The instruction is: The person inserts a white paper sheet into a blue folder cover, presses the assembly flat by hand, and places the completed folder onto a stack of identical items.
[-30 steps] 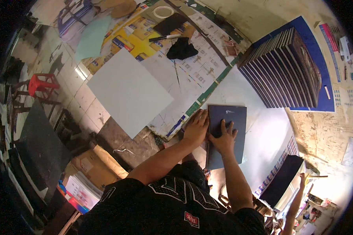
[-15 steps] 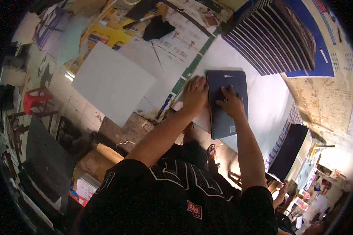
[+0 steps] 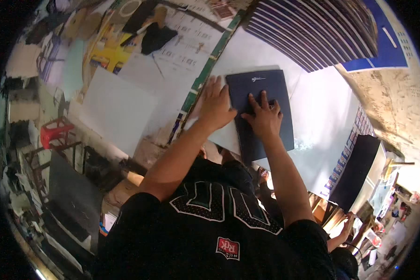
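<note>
A dark navy book (image 3: 245,133) with a small white emblem near its top edge lies flat on the white-topped table (image 3: 312,112). My right hand (image 3: 266,116) rests on its cover, fingers spread and pointing away from me. Beside the book's left edge is my left hand (image 3: 214,107), fingers stretched out and a little blurred, thumb close to that edge. I cannot tell whether the thumb touches it. The lower right of the cover is partly hidden by my right forearm.
A tall stack of dark books (image 3: 312,32) with pale page edges stands at the far right. A large white sheet (image 3: 112,107) lies to the left, near a black cloth (image 3: 156,37). A black-topped stack (image 3: 357,170) sits at right; a red stool (image 3: 56,133) stands far left.
My left hand has shifted slightly away from the book's left edge, its fingers spreading. My right hand stays on the cover, with its fingers more widely spread. The whole view has also shifted.
</note>
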Tool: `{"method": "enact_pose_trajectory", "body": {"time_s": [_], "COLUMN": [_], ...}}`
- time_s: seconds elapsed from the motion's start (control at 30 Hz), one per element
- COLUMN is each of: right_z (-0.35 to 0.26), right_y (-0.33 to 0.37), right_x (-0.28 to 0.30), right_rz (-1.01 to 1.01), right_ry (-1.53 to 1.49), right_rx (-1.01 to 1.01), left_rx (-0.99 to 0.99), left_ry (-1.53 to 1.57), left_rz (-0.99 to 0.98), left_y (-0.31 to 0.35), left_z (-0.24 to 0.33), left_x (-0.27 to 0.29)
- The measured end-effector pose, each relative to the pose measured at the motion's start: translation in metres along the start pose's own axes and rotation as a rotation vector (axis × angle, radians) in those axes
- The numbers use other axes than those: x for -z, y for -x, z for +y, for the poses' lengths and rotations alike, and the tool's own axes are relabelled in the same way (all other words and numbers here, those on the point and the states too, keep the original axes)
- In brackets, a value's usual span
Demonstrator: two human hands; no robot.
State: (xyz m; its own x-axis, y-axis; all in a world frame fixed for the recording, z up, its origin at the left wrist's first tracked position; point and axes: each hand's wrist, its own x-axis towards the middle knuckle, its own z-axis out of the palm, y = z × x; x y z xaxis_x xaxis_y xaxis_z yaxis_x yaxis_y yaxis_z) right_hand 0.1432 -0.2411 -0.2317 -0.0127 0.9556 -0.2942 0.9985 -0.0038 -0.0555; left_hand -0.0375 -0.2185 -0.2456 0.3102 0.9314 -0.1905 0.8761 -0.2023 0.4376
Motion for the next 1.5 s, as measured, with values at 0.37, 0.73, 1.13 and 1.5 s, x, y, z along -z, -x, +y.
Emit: {"method": "enact_pose_trajectory", "body": {"time_s": [0.37,0.73,1.13,1.5], "right_z": [0.084,0.099,0.126,0.118], "right_y": [-0.058,-0.106,0.03,0.018], "right_x": [-0.001,-0.012,-0.046,-0.036], "right_rz": [0.085,0.239,0.068,0.065], "right_ry": [-0.173,-0.226,-0.167,-0.234], "right_rx": [0.341,0.275,0.131,0.137], "left_rx": [-0.076,-0.064,-0.054,0.646], "left_ry": [-0.096,-0.091,-0.031,-0.124], "left_rz": [0.193,0.17,0.207,0.608], "left_y": [-0.038,-0.049,-0.04,-0.081], "left_z": [0.041,0.044,0.053,-0.214], "left_x": [-0.064,-0.057,-0.06,0.11]}}
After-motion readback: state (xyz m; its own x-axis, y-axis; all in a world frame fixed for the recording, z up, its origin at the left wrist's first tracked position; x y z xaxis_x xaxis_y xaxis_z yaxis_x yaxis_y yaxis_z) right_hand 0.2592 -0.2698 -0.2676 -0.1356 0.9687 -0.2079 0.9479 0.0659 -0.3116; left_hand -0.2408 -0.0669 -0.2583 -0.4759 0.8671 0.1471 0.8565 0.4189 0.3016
